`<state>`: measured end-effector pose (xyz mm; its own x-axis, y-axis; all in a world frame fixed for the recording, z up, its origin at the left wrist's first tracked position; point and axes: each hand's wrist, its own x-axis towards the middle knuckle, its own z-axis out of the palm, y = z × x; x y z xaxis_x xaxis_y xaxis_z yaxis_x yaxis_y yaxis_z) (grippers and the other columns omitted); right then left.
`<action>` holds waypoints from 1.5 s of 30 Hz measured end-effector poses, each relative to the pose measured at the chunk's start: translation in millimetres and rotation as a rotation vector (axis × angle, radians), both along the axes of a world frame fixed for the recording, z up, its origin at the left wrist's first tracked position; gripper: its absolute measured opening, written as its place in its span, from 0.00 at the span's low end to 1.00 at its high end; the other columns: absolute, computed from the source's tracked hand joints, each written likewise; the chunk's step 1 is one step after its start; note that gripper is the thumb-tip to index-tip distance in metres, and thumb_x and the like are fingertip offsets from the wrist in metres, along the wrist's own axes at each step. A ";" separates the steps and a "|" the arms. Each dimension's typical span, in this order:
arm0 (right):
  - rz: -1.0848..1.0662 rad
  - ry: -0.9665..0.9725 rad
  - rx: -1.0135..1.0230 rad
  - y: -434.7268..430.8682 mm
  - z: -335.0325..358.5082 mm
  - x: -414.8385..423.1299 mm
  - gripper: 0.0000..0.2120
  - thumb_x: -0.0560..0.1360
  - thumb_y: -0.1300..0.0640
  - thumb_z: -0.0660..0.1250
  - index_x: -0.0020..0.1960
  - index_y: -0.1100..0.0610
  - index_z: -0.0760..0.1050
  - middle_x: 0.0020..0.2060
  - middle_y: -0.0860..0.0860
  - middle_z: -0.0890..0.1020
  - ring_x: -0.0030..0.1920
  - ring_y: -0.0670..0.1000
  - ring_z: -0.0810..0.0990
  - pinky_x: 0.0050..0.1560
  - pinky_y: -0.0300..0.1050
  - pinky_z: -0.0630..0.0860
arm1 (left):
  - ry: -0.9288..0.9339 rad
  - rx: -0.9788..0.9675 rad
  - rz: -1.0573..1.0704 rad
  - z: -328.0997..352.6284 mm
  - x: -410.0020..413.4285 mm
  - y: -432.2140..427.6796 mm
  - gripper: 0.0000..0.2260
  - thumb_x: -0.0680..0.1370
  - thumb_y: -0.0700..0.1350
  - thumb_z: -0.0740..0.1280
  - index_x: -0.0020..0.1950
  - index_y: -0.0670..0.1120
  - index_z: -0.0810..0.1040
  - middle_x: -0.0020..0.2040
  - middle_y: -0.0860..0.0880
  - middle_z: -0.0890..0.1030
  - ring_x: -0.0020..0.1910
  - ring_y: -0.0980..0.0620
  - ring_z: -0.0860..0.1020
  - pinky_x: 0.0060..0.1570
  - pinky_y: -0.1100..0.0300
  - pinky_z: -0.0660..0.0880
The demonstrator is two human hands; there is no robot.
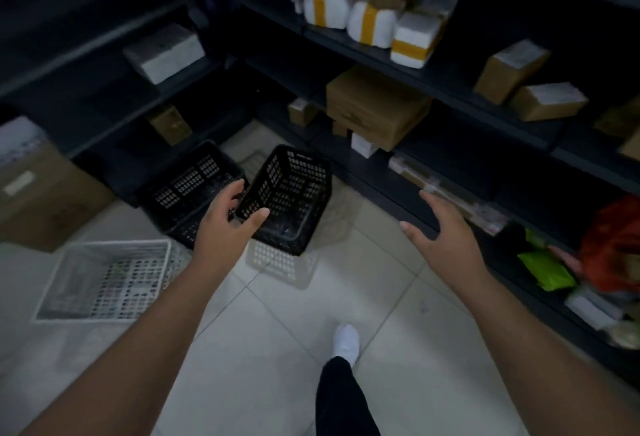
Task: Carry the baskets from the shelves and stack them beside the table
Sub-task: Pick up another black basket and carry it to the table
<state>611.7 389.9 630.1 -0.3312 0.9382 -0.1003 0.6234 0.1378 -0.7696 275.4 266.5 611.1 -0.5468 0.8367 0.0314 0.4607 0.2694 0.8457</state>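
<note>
Three baskets: two black, one white, all low in the corner where the shelves [433,89] meet.
Left hand [227,224]: closed on the near rim of the tilted black basket [291,193], thumb over the edge and fingers behind it; the one-sided hold likely explains the tilt.
Right hand [440,224]: open, fingers spread, touching nothing, just in front of the lower shelf edge; probably poised to take the opposite rim.
Second black basket [188,186]: touching the held one on its left, tipped against the bottom shelf.
White basket [107,279]: on the tiled floor [277,349], apart to the left, mouth up.
Material: rigid moulded plastic, rectangular, walls pierced in a grid, tapered enough to nest, I judge.
Worktop: not in view, so no stack has begun here.
Shelves' load: taped white parcels [374,16] and brown cartons [377,106], kept clear of the baskets.
</note>
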 end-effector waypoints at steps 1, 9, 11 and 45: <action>0.020 0.003 -0.012 17.6 -6.6 -19.9 0.34 0.75 0.45 0.70 0.77 0.50 0.62 0.75 0.51 0.66 0.73 0.48 0.64 0.69 0.41 0.58 | -0.010 -0.014 0.038 -8.7 -15.4 8.3 0.31 0.73 0.65 0.70 0.74 0.59 0.69 0.71 0.59 0.73 0.67 0.56 0.72 0.59 0.60 0.68; 0.155 -0.079 -0.073 154.6 -77.7 -176.8 0.34 0.74 0.42 0.69 0.76 0.51 0.63 0.75 0.52 0.66 0.73 0.49 0.65 0.68 0.42 0.62 | -0.131 -0.092 0.235 -92.6 -126.2 89.1 0.31 0.71 0.65 0.72 0.72 0.61 0.70 0.69 0.60 0.75 0.65 0.57 0.74 0.62 0.55 0.72; 0.175 -0.105 -0.097 179.9 -100.1 -209.9 0.34 0.75 0.42 0.69 0.76 0.51 0.63 0.75 0.53 0.66 0.73 0.50 0.66 0.69 0.43 0.63 | -0.193 -0.122 0.259 -120.6 -145.9 103.5 0.31 0.71 0.65 0.72 0.72 0.60 0.71 0.67 0.63 0.75 0.65 0.57 0.74 0.62 0.55 0.71; 0.420 -0.531 -0.112 559.5 -685.4 -513.4 0.31 0.78 0.50 0.65 0.78 0.51 0.58 0.70 0.61 0.72 0.67 0.63 0.72 0.65 0.60 0.71 | -0.875 -0.366 1.314 -665.9 -245.9 256.1 0.13 0.78 0.41 0.70 0.62 0.41 0.78 0.49 0.45 0.84 0.49 0.43 0.83 0.44 0.53 0.80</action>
<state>98.4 949.4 -55.3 -0.5439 0.7156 -0.4384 0.8313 0.3879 -0.3982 29.5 522.6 -54.8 -0.5953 -0.3058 -0.7430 -0.8007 0.3026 0.5170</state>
